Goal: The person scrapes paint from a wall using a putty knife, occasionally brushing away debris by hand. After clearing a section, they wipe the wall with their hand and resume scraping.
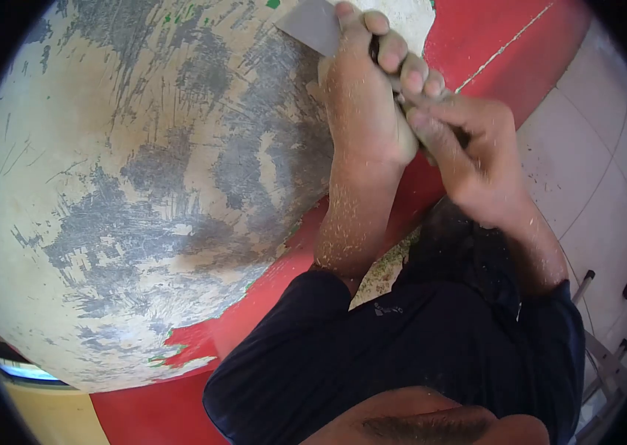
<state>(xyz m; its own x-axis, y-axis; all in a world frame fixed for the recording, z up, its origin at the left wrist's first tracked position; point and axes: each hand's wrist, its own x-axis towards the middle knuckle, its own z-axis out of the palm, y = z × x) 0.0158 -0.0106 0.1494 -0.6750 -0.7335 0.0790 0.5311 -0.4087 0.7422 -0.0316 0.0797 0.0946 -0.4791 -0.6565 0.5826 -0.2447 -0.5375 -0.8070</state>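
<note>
My left hand (362,81) is closed around a scraper, its palm side turned partly toward me. The scraper's flat grey blade (307,27) sticks out past the thumb and lies close to the wall; whether its edge touches cannot be made out. My right hand (473,137) is closed beside the left, thumb and fingers gripping the handle's rear end, most of which the fingers hide. In front of both hands, the wall (180,178) shows patchy cream and grey where paint is scraped away. Pale flecks cling to both forearms.
Red paint (502,48) borders the scraped patch with a ragged edge. Pale floor tiles (580,156) lie at the right. Paint chips (382,276) are scattered below my arms. A metal frame with legs (610,371) stands at the lower right.
</note>
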